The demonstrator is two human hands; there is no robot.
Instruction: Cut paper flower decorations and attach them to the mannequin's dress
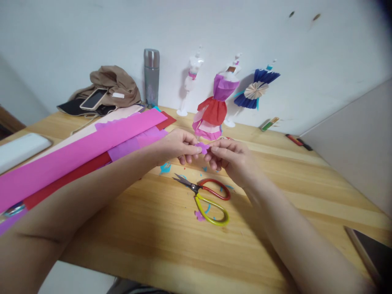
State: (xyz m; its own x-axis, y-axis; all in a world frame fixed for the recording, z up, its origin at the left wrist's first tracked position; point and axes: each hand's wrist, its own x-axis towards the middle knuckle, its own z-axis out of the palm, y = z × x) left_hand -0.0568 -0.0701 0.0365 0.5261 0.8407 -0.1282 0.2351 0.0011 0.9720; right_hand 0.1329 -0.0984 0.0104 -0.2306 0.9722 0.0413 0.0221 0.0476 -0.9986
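Nearest, on the wooden table (147, 237), a small purple cutout (199, 215) lies just beside the yellow handle of the scissors (194, 188), which rest with their blades slightly parted and no hand on them. Blue paper scraps (165, 168) are scattered around and beyond them, so some cutting looks done. Above the table, just past the scissors, the left hand (184, 147) and right hand (226, 154) are close together, both pinching the purple paper flower (202, 148) between thumb and fingers. Its petalled outline seems finished; what is left appears to be handling or shaping it, since it is loose and joined to nothing that shows. To the left, a pink paper strip (82, 147) lies over red and purple sheets, so plenty of material remains. Farther back, the middle dress form (217, 96) wears purple, red and pink paper layers, and the right dress form (256, 90) a blue outfit with a cream fan; both look largely dressed. The left dress form (192, 73) is mostly bare apart from a pink band.
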